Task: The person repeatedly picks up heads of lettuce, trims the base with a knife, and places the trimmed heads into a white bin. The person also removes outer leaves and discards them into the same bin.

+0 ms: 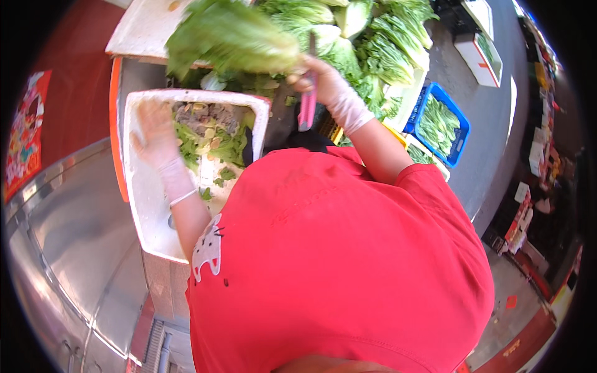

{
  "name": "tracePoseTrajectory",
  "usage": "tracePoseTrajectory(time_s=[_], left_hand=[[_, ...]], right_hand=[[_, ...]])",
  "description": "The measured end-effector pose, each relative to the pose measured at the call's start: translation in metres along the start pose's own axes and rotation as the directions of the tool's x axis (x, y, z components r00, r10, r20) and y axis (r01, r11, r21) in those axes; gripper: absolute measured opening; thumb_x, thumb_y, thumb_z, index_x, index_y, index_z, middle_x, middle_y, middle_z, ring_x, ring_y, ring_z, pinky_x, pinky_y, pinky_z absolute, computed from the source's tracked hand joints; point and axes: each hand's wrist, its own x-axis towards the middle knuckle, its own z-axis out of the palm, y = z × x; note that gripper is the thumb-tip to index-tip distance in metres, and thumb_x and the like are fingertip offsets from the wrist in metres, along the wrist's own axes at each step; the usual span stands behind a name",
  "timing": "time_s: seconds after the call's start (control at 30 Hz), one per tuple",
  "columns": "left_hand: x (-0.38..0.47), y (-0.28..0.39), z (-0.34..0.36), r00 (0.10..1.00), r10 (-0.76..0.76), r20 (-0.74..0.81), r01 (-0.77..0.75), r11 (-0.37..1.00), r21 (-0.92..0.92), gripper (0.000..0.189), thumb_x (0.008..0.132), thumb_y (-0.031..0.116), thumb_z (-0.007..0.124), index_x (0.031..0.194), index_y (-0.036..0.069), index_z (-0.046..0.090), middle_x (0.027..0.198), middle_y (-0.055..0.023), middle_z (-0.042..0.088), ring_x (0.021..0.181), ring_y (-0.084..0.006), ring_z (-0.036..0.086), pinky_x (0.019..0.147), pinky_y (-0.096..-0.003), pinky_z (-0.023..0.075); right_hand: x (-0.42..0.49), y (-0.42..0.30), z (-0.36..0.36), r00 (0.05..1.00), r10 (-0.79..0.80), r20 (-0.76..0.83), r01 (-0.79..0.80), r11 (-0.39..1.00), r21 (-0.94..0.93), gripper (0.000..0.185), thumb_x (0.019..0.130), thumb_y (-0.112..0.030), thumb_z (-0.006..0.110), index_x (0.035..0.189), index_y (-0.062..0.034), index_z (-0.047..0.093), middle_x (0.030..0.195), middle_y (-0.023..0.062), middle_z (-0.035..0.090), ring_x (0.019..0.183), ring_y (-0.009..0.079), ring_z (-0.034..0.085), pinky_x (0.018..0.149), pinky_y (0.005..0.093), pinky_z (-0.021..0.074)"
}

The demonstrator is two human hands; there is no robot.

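Note:
My right hand (322, 84), in a thin translucent glove, grips the base of a leafy romaine-type lettuce (233, 42), blurred by motion. The same hand holds a pink-handled knife (308, 107); its narrow dark blade points away from me, in front of the piled heads. My gloved left hand (156, 133) is blurred, its fingers spread and nothing visible in it. It is over the left part of a white foam box (154, 224). Inside that box are loose lettuce leaves (228, 144) and cut stem pieces. My torso covers the box's near right part.
More lettuce heads (387, 51) are piled ahead, right of a white foam lid or box (144, 28). A blue crate (461, 140) of leafy greens stands on the grey floor to the right, with another foam box (480, 60) farther off. Metal doors (70, 238) line the left.

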Motion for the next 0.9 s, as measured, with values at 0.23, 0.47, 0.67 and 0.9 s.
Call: tracePoseTrajectory(time_s=[0.23, 0.47, 0.67, 0.9], left_hand=[[-0.028, 0.092, -0.109, 0.883, 0.040, -0.469, 0.073, 0.973, 0.221, 0.064, 0.090, 0.032, 0.046, 0.143, 0.004, 0.024, 0.149, -0.0126, 0.027, 0.138, -0.0301, 0.025, 0.111, -0.0512, 0.0183], [-0.095, 0.048, -0.213, 0.573, -0.171, -0.802, 0.489, 0.856, 0.167, 0.065, 0.088, 0.036, 0.051, 0.141, 0.006, 0.028, 0.141, -0.0113, 0.040, 0.129, -0.0277, 0.039, 0.103, -0.0467, 0.0318], [-0.127, 0.035, -0.222, 0.496, -0.163, -0.853, 0.657, 0.713, 0.246, 0.061, 0.092, 0.038, 0.045, 0.141, 0.007, 0.027, 0.142, -0.0118, 0.039, 0.127, -0.0274, 0.041, 0.102, -0.0434, 0.0319], [-0.106, 0.033, -0.233, 0.474, -0.076, -0.877, 0.754, 0.549, 0.360, 0.050, 0.092, 0.034, 0.048, 0.134, 0.009, 0.039, 0.126, -0.0119, 0.056, 0.111, -0.0269, 0.055, 0.093, -0.0398, 0.0404]], right_hand=[[-0.176, -0.119, -0.161, 0.619, -0.625, -0.476, 0.656, 0.744, -0.124, 0.033, 0.090, -0.036, 0.055, 0.098, -0.0043, 0.052, 0.070, 0.0036, 0.054, 0.049, 0.0102, 0.041, 0.047, 0.0217, 0.0360], [-0.261, -0.038, -0.287, 0.096, -0.132, -0.987, 0.570, 0.820, -0.054, 0.036, 0.095, -0.040, 0.035, 0.103, -0.0095, 0.053, 0.078, 0.0098, 0.060, 0.047, 0.0142, 0.044, 0.039, 0.0225, 0.0329], [-0.267, 0.008, -0.322, 0.201, 0.087, -0.976, 0.520, 0.835, 0.182, 0.047, 0.095, -0.048, 0.030, 0.102, -0.0081, 0.053, 0.079, 0.0099, 0.062, 0.046, 0.0155, 0.043, 0.040, 0.0233, 0.0338], [-0.252, -0.127, -0.347, 0.245, -0.254, -0.935, 0.483, 0.869, -0.110, 0.081, 0.085, -0.067, 0.040, 0.113, 0.0068, 0.055, 0.066, 0.0062, 0.049, 0.047, 0.0154, 0.036, 0.045, 0.0254, 0.0330]])
